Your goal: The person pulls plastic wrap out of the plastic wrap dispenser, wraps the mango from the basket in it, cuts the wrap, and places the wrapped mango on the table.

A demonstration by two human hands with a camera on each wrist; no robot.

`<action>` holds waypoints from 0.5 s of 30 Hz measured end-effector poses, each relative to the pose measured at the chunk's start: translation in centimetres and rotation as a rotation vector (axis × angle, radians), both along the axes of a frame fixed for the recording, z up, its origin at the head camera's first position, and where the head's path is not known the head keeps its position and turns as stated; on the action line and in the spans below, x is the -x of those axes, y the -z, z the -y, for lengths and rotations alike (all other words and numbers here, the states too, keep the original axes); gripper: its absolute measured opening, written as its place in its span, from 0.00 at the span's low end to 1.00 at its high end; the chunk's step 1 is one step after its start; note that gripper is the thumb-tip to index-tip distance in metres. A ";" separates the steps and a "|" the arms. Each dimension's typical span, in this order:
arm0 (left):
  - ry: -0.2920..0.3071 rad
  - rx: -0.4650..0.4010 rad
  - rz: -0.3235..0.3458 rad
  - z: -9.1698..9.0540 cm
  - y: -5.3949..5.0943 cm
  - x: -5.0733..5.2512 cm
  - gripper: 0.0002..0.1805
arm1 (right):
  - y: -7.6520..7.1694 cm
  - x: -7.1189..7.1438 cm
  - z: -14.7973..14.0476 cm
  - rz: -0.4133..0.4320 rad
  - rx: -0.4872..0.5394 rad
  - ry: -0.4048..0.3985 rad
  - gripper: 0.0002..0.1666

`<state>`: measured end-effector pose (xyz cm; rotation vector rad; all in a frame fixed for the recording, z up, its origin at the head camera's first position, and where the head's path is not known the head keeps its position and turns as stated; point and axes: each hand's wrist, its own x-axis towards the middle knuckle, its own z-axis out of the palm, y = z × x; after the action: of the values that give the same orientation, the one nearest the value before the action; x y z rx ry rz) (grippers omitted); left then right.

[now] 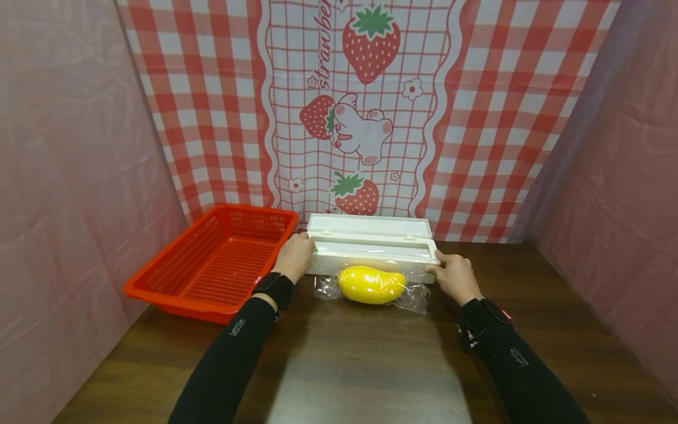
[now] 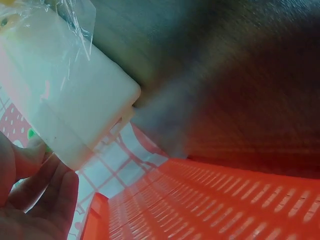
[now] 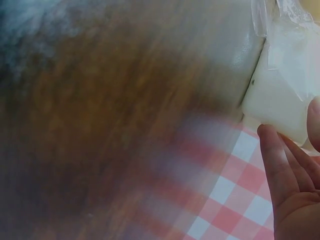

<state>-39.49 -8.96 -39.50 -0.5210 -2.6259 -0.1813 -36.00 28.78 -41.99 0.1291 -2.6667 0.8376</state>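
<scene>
A long white cling film dispenser (image 1: 371, 268) lies at the back of the table, its lid (image 1: 369, 225) tilted up behind it. My left hand (image 1: 296, 256) grips its left end, thumb and fingers at the corner, by a small green piece (image 2: 32, 133). My right hand (image 1: 457, 277) holds the right end, with the thumb on the front and the fingers (image 3: 280, 165) at the end face. Just in front sits a yellow mango (image 1: 372, 285) in crinkled clear film (image 1: 415, 299). More film lies across the dispenser's front; whether the two are joined, I cannot tell.
A red slotted plastic basket (image 1: 212, 309) stands to the left, close beside my left hand. Behind the dispenser hangs a red-and-white checked cloth (image 1: 487, 118) with strawberries. Pink cloth (image 1: 79, 147) closes off both sides of the brown wooden table (image 1: 540, 330).
</scene>
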 end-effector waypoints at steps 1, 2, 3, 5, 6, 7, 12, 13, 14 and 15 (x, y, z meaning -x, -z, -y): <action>-0.003 0.000 0.004 0.0 0.0 0.0 0.05 | 0.0 0.0 0.0 0.001 0.002 -0.001 0.35; -0.005 0.003 0.006 0.0 0.0 0.0 0.05 | 0.0 -0.1 0.0 0.003 0.003 -0.002 0.35; -0.007 0.006 0.009 0.1 0.0 0.0 0.05 | -0.1 -0.1 0.0 0.005 0.006 -0.003 0.35; -0.008 0.014 0.010 0.1 -0.1 0.0 0.05 | -0.1 -0.1 0.0 0.008 0.006 -0.007 0.35; -0.007 0.021 0.005 0.2 -0.1 0.1 0.05 | 0.0 -0.1 0.0 0.009 0.006 -0.007 0.35; -0.006 0.027 0.000 0.2 -0.1 0.1 0.05 | 0.0 -0.2 0.0 0.009 0.005 -0.006 0.35; -0.009 0.071 -0.035 0.5 0.1 0.3 0.05 | 0.1 -0.1 0.0 0.008 0.007 -0.008 0.36; -0.011 0.076 -0.039 0.5 0.1 0.3 0.05 | 0.1 -0.1 0.0 0.007 0.008 -0.008 0.36; -0.011 0.082 -0.039 0.5 0.1 0.3 0.05 | 0.1 -0.1 0.0 0.009 0.009 -0.010 0.36; -0.013 0.084 -0.037 0.6 0.1 0.3 0.06 | 0.1 -0.1 0.0 0.010 0.010 -0.010 0.36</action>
<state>-39.76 -9.51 -39.61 -0.5310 -2.6093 -0.0566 -35.92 28.82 -42.05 0.1357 -2.6729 0.8564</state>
